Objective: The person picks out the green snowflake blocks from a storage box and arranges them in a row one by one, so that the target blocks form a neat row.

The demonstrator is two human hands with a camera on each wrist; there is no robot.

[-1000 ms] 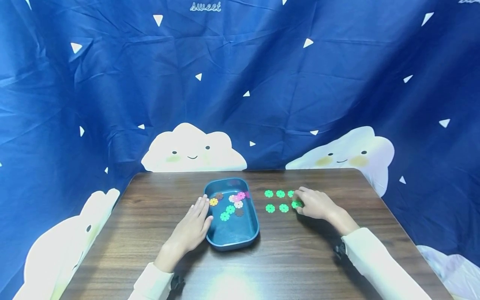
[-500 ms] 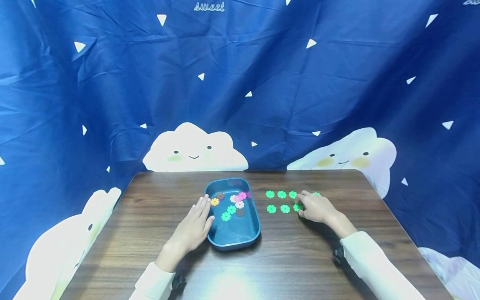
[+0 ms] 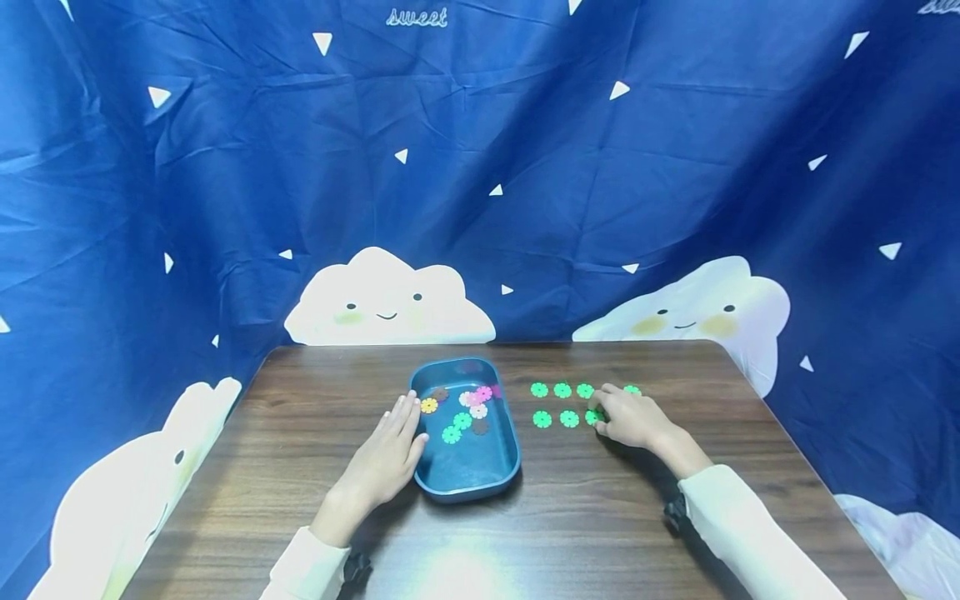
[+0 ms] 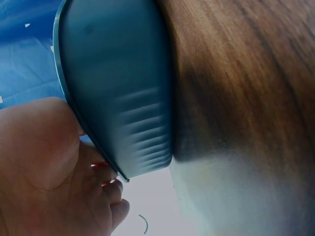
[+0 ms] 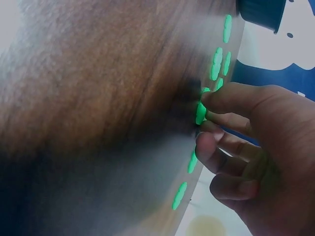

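The right hand rests on the table, fingers curled, its grip pinching a green flower disc in the near row of green discs. The left hand lies flat, fingers straight, against the teal tray. Since the earlier frame, both hands have barely shifted.

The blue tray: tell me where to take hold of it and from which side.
Take the blue tray by its raised rim on a long side, coming from the left, where the left hand rests against it. The rim flares outward, so fingers can probably hook under it. The far end holds the flower discs, so keep it level.
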